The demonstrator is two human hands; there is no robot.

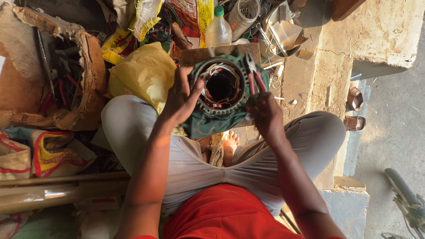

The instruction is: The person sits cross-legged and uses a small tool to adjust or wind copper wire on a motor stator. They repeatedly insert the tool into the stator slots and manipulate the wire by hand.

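Note:
A round green motor stator [221,90] with copper windings inside its bore rests on a wooden block [221,54] in front of my crossed legs. My left hand [181,97] grips the stator's left rim, thumb over the edge. My right hand [264,113] holds red-handled pliers [253,75] whose jaws point at the stator's upper right rim.
A yellow bag [144,73] lies left of the stator. A plastic bottle [218,28], a jar [243,13] and metal scraps stand behind it. A worn basket [66,75] of tools sits far left. Sandals [354,108] lie at the concrete ledge on the right.

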